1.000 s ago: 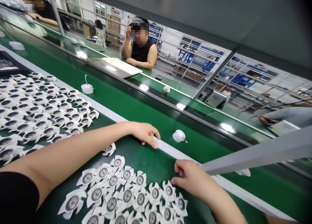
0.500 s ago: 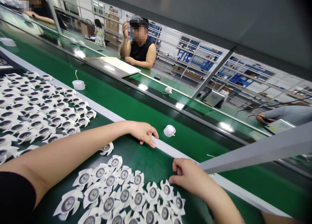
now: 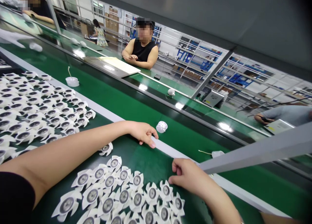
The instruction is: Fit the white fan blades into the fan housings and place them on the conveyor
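My left hand (image 3: 143,133) rests on the pale rail (image 3: 168,149) between the dark green table and the green belt, its fingers loosely bent and apart, holding nothing. My right hand (image 3: 184,173) lies further right on the table, fingers curled inward; no object shows in it. Beside its fingertips is a white fan wheel (image 3: 166,190), part of a cluster of several wheels in front of me. A larger group of white fan wheels (image 3: 35,116) covers the table at the left. On the belt, a round white part (image 3: 161,126) sits just beyond my left hand.
Another white part with a wire (image 3: 72,81) is on the belt at left, and one more (image 3: 217,154) is beside the slanted grey post (image 3: 258,147). A second line runs beyond, with a person in black (image 3: 143,53) behind it. A grey panel hangs overhead.
The white parts on the near belt have moved left, and one has come out from behind the post. The person across has lowered a raised hand. My hands have hardly moved.
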`<state>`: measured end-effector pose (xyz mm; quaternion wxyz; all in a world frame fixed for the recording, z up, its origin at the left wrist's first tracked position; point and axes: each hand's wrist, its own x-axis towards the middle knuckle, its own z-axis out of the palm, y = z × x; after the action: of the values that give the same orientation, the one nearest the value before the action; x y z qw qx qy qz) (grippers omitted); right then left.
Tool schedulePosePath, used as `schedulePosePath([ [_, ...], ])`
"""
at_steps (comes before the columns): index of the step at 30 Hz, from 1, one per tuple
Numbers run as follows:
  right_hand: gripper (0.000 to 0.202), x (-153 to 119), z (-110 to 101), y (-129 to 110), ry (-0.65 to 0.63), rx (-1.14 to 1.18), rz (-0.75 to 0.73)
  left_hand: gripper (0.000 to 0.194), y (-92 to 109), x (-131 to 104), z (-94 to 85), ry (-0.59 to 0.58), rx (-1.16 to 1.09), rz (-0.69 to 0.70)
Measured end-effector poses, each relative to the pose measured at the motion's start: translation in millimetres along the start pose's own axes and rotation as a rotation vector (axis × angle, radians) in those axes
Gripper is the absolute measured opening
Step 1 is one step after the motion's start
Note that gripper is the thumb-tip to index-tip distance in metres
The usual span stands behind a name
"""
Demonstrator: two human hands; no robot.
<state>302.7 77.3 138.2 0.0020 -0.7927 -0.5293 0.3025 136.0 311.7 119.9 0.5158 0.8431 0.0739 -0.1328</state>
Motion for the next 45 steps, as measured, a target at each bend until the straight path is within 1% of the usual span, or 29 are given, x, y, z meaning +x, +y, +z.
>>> schedulePosePath([
  [10, 0.024, 0.0, -1.4, 0.6, -0.017, 0.018, 0.008, 0.073, 3.1, -0.8, 0.3, -0.008, -0.034, -0.017],
  [16, 0.024, 2.4, 0.0, 2.9, -0.024, 0.032, 0.006, 0.074, 1.5, 1.5, -0.3, -0.019, -0.042, -0.021],
  [26, 0.026, 0.1, -1.0, 4.0, -0.027, 0.052, 0.003, 0.075, -1.3, 3.0, -0.6, -0.026, -0.019, -0.011],
  [39, 0.026, 2.9, 0.0, 3.9, -0.035, 0.046, 0.004, 0.075, 0.9, 1.6, -0.5, -0.022, -0.008, -0.026],
  [45, 0.025, 2.6, -1.0, 1.9, -0.029, 0.037, 0.014, 0.074, 2.0, -0.2, 0.0, -0.002, 0.034, -0.015],
])
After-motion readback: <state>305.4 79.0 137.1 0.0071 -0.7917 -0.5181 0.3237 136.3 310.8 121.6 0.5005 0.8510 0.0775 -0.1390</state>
